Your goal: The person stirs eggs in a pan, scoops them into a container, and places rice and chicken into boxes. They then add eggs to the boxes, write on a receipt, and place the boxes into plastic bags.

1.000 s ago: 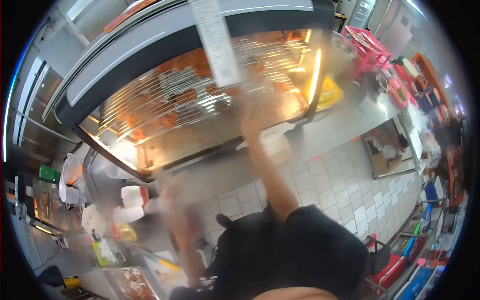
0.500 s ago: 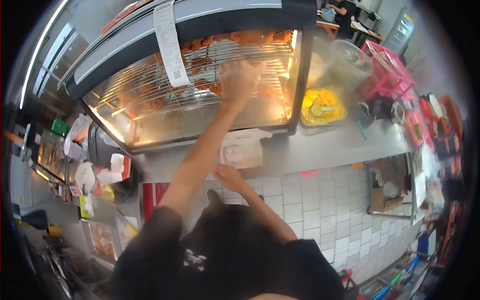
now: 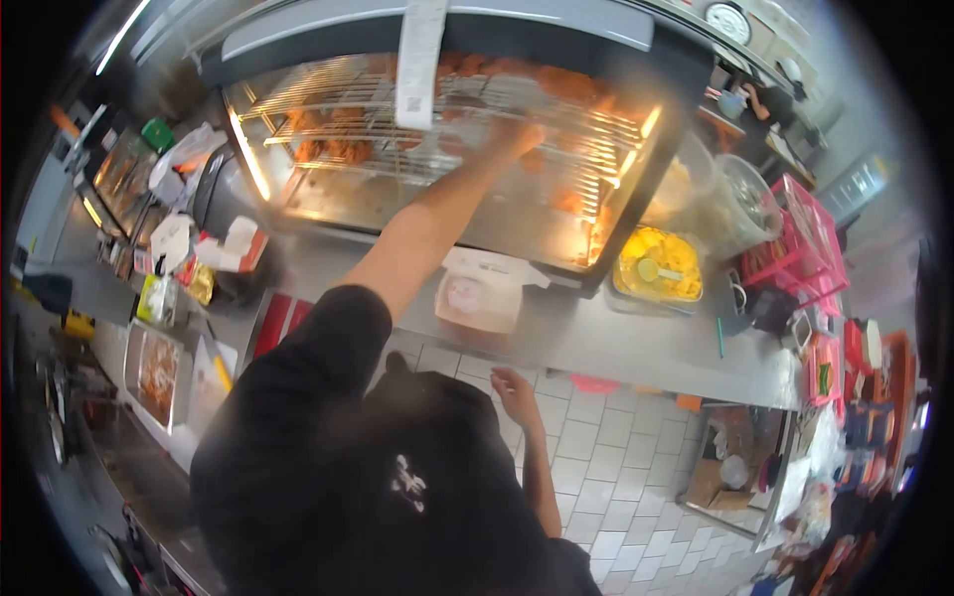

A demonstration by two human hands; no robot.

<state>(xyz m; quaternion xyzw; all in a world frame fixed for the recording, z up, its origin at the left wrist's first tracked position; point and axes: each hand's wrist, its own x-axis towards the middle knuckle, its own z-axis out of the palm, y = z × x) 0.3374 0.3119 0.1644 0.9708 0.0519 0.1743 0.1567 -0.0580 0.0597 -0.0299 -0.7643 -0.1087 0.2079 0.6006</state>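
My left hand reaches deep inside a lit warming cabinet, over the wire rack. Its fingers are blurred, so what they may hold does not show. Browned fried pieces, which look like chicken, lie on the rack. Below the cabinet, an open paper takeaway box sits on the metal counter with a small pale pinkish thing inside. My right hand hangs in front of the counter edge, fingers loosely apart, with nothing visible in it.
A paper receipt hangs over the cabinet front. To the right stand a tub of yellow food, clear containers and a pink basket. Cartons and a metal tray are left. Another person works at the back.
My left hand has moved right and deeper into the cabinet. My right hand has drawn back from the takeaway box. The view has turned, shifting the cabinet rightward.
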